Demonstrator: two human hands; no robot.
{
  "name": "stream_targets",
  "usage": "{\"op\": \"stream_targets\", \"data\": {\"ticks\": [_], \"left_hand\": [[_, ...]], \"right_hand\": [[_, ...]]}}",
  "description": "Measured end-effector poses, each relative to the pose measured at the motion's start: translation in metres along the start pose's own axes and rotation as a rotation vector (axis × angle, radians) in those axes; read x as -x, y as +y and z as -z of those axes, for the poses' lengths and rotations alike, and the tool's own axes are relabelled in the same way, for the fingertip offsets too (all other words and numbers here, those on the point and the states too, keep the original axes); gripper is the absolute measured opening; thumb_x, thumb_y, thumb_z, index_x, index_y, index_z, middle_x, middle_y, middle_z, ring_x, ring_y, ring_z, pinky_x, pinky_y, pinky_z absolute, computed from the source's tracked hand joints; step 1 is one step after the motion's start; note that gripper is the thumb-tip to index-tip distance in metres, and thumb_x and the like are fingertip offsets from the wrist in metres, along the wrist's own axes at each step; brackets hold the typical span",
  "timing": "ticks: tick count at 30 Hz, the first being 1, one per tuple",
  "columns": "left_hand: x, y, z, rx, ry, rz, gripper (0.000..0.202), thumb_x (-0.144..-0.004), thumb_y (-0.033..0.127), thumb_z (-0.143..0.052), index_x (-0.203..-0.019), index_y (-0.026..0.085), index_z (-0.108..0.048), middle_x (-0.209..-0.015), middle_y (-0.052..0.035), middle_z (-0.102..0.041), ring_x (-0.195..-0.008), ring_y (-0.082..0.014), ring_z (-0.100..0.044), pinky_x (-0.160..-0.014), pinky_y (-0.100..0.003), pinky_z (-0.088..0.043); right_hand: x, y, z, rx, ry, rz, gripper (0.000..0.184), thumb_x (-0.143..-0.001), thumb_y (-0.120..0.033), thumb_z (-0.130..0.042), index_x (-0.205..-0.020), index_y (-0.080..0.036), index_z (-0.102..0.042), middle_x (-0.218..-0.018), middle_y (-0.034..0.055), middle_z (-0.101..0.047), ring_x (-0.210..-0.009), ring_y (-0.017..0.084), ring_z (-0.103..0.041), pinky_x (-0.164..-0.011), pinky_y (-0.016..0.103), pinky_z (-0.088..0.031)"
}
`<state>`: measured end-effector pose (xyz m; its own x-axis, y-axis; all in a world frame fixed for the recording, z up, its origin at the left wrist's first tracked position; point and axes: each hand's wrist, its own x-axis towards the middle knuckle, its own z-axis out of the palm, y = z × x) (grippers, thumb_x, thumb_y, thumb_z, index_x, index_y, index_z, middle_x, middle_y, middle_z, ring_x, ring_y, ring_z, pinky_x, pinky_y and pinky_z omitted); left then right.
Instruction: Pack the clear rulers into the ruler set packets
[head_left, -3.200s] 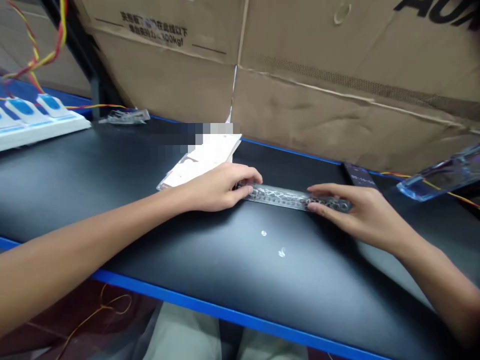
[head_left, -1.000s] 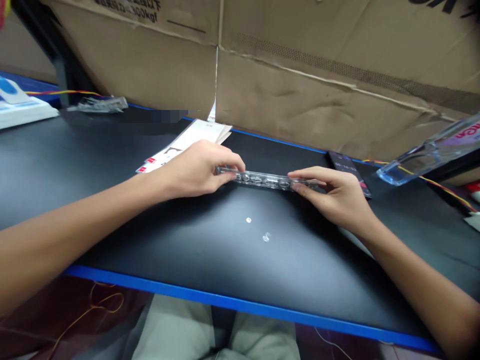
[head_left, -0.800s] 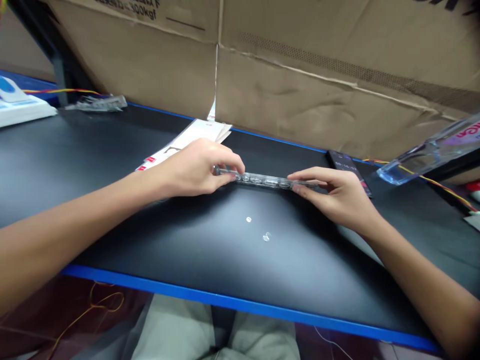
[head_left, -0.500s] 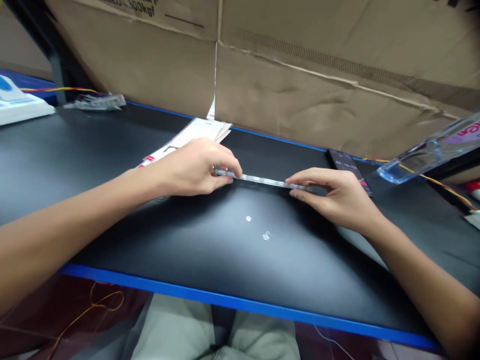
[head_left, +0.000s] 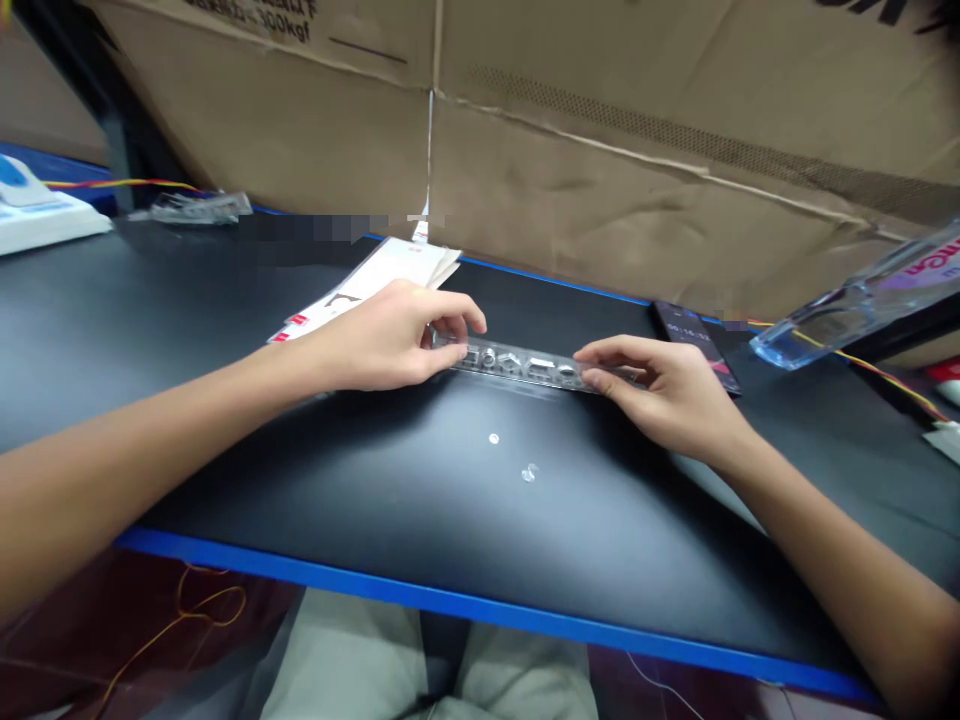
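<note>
A long, narrow clear plastic strip [head_left: 525,366] is held level above the black table, its face turned towards me. Along it runs a row of outlined shapes, among them a round one and some angular ones. My left hand [head_left: 409,335] grips the strip's left end, thumb along the near edge and the index finger arched above. At the other end, my right hand [head_left: 660,385] pinches the strip between thumb and fingers. Small clear round pieces lie on the table below, one disc [head_left: 493,439] and a little cluster [head_left: 530,473] nearer me.
White cards [head_left: 397,265] lie behind my left hand. A phone [head_left: 697,345] rests behind my right hand, with a clear bottle [head_left: 855,300] farther right. A white power strip [head_left: 52,222] and crumpled clear plastic [head_left: 199,208] sit at the left. Cardboard [head_left: 600,190] walls the back.
The strip was nearly edge-on and has tilted so that its face and shapes show. My left index finger has lifted slightly off it. Both hands stay in about the same place.
</note>
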<state>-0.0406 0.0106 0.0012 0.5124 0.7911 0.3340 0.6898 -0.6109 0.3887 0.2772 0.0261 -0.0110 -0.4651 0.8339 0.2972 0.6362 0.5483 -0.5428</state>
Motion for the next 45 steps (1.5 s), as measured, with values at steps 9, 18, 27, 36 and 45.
{"op": "stream_targets", "data": {"ticks": [9, 18, 27, 36, 45], "left_hand": [[-0.002, -0.002, 0.006, 0.301, -0.096, 0.250, 0.032, -0.081, 0.029, -0.069, -0.111, 0.019, -0.070, -0.092, -0.0035, -0.076, -0.075, -0.0159, -0.071, -0.068, -0.026, -0.056], [-0.003, -0.013, 0.014, 0.560, -0.041, 0.181, 0.027, -0.080, 0.018, -0.069, -0.107, 0.017, -0.069, -0.078, -0.0054, -0.077, -0.073, -0.0208, -0.076, -0.065, -0.033, -0.061], [-0.004, -0.006, 0.014, 0.661, -0.057, 0.369, 0.037, -0.068, 0.013, -0.075, -0.105, 0.014, -0.067, -0.093, -0.0095, -0.076, -0.080, -0.0214, -0.075, -0.071, -0.035, -0.061], [-0.004, -0.010, 0.014, 0.596, -0.059, 0.208, 0.021, -0.080, 0.017, -0.068, -0.101, 0.018, -0.069, -0.080, -0.0032, -0.073, -0.068, -0.0163, -0.073, -0.063, -0.028, -0.059], [-0.002, -0.003, 0.008, 0.487, -0.007, 0.140, 0.045, -0.069, 0.014, -0.076, -0.113, 0.016, -0.065, -0.101, -0.0056, -0.069, -0.074, -0.0129, -0.069, -0.070, -0.027, -0.061]], "right_hand": [[-0.002, 0.003, 0.003, -0.140, -0.015, -0.108, 0.019, -0.088, -0.038, -0.072, -0.098, -0.023, -0.075, -0.093, 0.0050, -0.077, -0.080, 0.023, -0.072, -0.075, 0.036, -0.057], [-0.004, 0.005, 0.006, -0.173, -0.022, -0.116, 0.019, -0.087, -0.040, -0.074, -0.096, -0.023, -0.075, -0.092, 0.0048, -0.077, -0.083, 0.024, -0.071, -0.079, 0.037, -0.058], [-0.004, 0.007, 0.007, -0.175, -0.035, -0.111, 0.024, -0.086, -0.045, -0.075, -0.097, -0.025, -0.075, -0.094, 0.0047, -0.077, -0.084, 0.024, -0.072, -0.078, 0.037, -0.058], [-0.005, 0.006, 0.008, -0.166, -0.031, -0.113, 0.025, -0.086, -0.047, -0.074, -0.097, -0.024, -0.076, -0.093, 0.0053, -0.077, -0.084, 0.025, -0.071, -0.078, 0.038, -0.059], [-0.005, 0.010, 0.008, -0.267, -0.016, -0.163, 0.025, -0.083, -0.045, -0.078, -0.096, -0.024, -0.076, -0.094, 0.0051, -0.076, -0.085, 0.024, -0.070, -0.082, 0.039, -0.057]]}}
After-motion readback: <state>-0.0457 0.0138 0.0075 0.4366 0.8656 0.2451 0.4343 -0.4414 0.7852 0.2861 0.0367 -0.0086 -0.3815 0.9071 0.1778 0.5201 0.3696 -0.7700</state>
